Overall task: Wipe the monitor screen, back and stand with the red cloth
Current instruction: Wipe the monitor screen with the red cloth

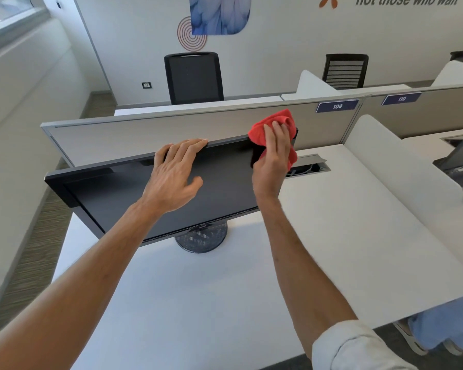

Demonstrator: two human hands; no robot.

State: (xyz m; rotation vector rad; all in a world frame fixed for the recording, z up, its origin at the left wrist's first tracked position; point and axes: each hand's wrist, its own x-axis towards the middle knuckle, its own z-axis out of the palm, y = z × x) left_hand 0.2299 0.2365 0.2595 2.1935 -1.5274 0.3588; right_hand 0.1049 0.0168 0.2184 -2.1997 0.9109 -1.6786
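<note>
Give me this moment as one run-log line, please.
left hand rests on monitor top edge | right hand holds red cloth against upper right corner | stand untouched

Red cloth [271, 129] against a black monitor [145, 198]. Its stand [202, 240] is dark grey, the round base finely ribbed. Table [198, 303] white. Partition [171, 129] beige with faint horizontal grain and a grey rim; label [336, 106] navy with white numerals. Chair [194, 78] black mesh; second chair [344, 72] black, horizontally slatted. Wall panel [219, 14] blue, feathered; rings [191, 34] reddish, concentric. Carpet [38, 249] brown-grey, streaked.
</note>
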